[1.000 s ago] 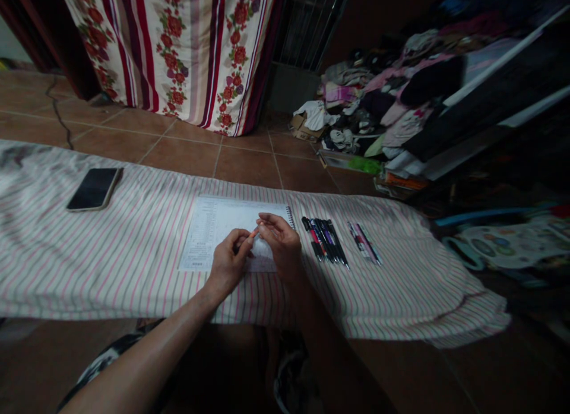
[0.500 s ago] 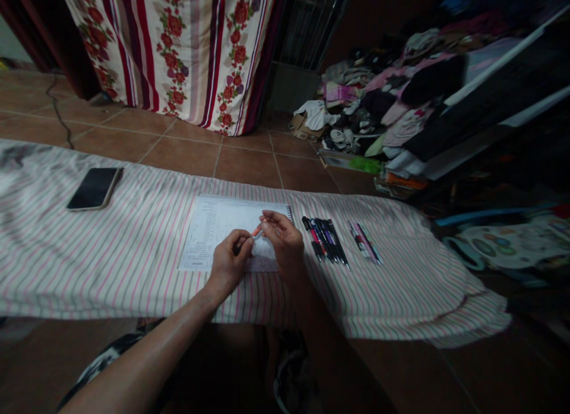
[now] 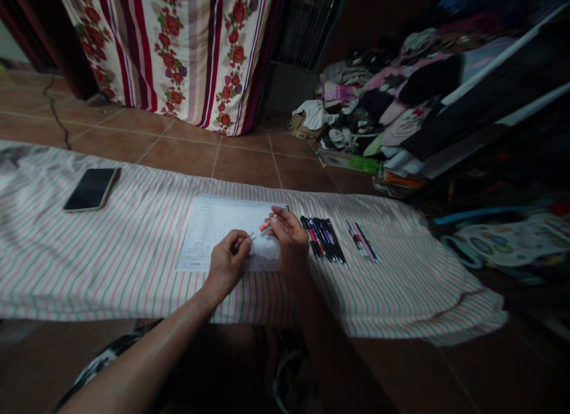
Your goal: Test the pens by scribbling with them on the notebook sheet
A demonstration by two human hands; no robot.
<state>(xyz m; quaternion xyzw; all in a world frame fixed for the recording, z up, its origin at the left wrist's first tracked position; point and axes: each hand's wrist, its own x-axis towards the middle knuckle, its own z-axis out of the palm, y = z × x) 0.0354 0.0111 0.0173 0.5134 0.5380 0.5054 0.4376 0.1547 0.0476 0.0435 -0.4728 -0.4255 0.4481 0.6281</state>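
Above the spiral notebook [image 3: 196, 236], my right hand [image 3: 290, 230] pinches a short orange pen piece [image 3: 264, 226] between thumb and fingers. My left hand [image 3: 229, 253] is closed with its fingertips on a thin pale pen part [image 3: 252, 235], mostly hidden in the fingers. A small gap separates the two pieces. Printed text shows along the notebook page's left side. Right of my right hand, a row of several dark pens [image 3: 327, 239] lies side by side on the cloth. Farther right is a smaller group of pink and pale pens [image 3: 363, 242].
A phone [image 3: 92, 189] lies on the striped cloth [image 3: 133, 242] at the left. Beyond it hangs a flowered curtain [image 3: 191, 51] over the tiled floor [image 3: 178, 144]. A heap of clothes [image 3: 387, 99] is at the back right, with a pale patterned plastic item [image 3: 494, 245] below it.
My hands have moved apart. The orange pen piece has come away from my left fingertips and shifted right and slightly up with my right hand, exposing the pale part.
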